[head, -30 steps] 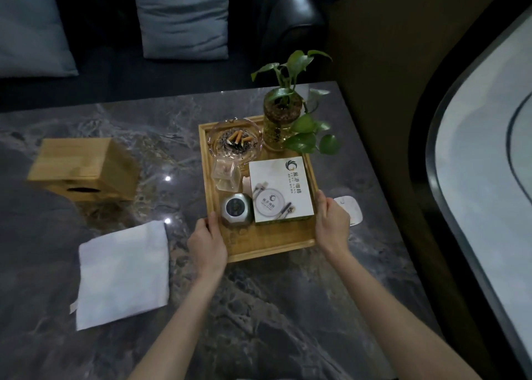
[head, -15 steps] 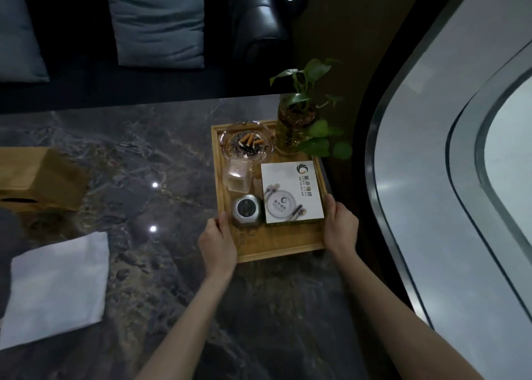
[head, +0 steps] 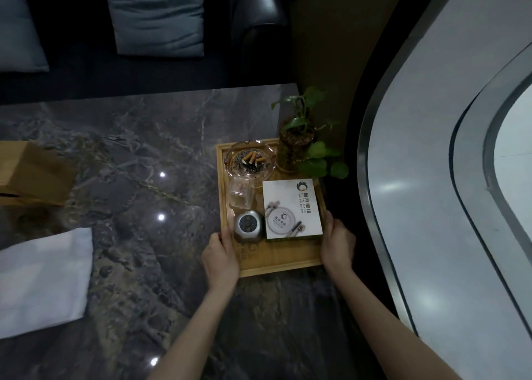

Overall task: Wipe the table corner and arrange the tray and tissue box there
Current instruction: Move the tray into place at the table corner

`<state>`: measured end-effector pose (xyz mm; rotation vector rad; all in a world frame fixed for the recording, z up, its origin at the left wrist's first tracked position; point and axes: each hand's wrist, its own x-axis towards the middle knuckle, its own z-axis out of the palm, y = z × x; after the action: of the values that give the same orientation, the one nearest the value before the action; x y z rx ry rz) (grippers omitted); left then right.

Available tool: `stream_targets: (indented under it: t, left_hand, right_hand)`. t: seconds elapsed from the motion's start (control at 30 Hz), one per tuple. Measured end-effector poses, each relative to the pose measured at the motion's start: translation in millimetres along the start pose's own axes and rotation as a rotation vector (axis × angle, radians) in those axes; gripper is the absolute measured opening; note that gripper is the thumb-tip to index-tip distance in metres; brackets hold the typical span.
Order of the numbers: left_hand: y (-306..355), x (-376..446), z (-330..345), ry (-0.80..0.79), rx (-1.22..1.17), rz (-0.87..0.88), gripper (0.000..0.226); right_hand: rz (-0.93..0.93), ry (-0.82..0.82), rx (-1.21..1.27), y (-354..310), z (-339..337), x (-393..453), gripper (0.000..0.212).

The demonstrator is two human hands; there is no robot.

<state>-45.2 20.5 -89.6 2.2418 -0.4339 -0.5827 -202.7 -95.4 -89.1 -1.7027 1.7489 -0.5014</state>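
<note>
Head view: I see the tray [head: 283, 260] at the table [head: 144, 137] right edge, long axis running away from me.
Grip: left hand [head: 221, 255] and right hand [head: 337, 243] clasp its near sides.
Tissue box [head: 31, 175]: far left, nearer my left hand.

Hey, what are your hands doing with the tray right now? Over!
Left hand, right hand gripping tray sides. Tissue box far left. Nothing blocking.

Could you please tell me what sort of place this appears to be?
Probably a café or lounge booth: a dark sofa with cushions, a marble table, and a tray holding an ashtray and a branded box.
</note>
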Motion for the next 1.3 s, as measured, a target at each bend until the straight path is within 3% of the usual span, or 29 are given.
stream_targets:
  t: [0.6,0.8,1.03,1.3]
  left_hand:
    - [-1.5,1.1,8.2,-0.062,0.083,-0.015,0.035]
    - [-1.4,6.8,-4.1,-0.174,0.247,0.065,0.027]
    - [14.3,15.7,-12.2,-0.245,0.755,0.267,0.026]
    - [5.4,12.3,-10.6,-0.229,0.693,0.266,0.030]
  right_hand:
    - [0.110,-0.042,0.036,12.3,3.9,0.5,0.047]
    - [-0.017,-0.049,-0.022,17.4,2.7,-7.4,0.028]
    - [-0.205,-0.018,-0.309,21.1,-0.8,-8.3,0.020]
    - [-0.197,-0.055,-0.405,18.9,-0.2,-12.0,0.017]
